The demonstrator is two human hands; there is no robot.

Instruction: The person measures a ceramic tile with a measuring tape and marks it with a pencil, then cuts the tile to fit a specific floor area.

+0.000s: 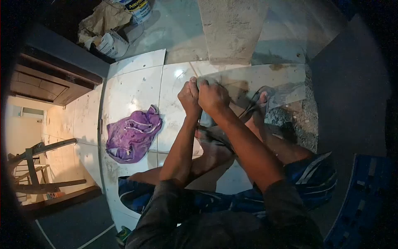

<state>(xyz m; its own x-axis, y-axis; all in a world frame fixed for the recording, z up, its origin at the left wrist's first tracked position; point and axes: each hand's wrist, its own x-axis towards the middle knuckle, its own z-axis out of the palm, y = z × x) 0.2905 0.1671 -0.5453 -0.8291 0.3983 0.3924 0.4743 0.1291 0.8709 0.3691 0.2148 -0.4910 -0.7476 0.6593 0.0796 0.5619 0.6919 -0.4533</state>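
Note:
Both of my hands are close together above the pale floor tiles, in front of my bent legs. My left hand is closed, with its thumb on top. Just to its right, my right hand is curled with the knuckles up. Whatever lies between or inside the fingers is too hidden to make out. A crumpled purple cloth with white trim lies on the tiles to the left of my hands. My feet, in dark sandals, rest on either side below and right of my hands.
A paint bucket and crumpled paper sacks stand at the top left. Broken rubble borders the tiles on the right. Wooden frame pieces are at the left, past the doorway. A blue object is at the lower right.

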